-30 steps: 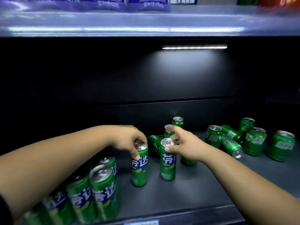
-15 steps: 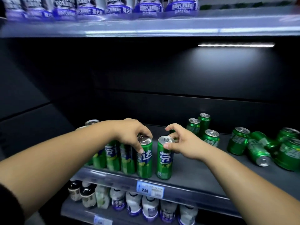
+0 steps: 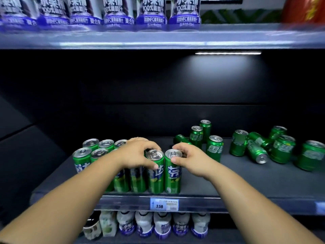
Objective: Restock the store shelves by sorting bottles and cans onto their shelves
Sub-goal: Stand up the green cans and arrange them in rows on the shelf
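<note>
While left hand point(image 3: 139, 152) grips left can point(image 3: 156, 180), right hand point(image 3: 190, 160) grips adjacent can point(image 3: 173, 180).

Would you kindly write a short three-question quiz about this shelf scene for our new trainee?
1. True or false: the left hand grips one tall green aluminium can while the right hand grips the neighbouring tall green can.
2. The short green cans on the right of the dark grey shelf are: A) all upright; B) some upright, some lying down; C) stacked in layers.
3. Fill in: the blue-and-white price tag reads ____.
Key: 1 true; 2 B; 3 2.50.
</note>
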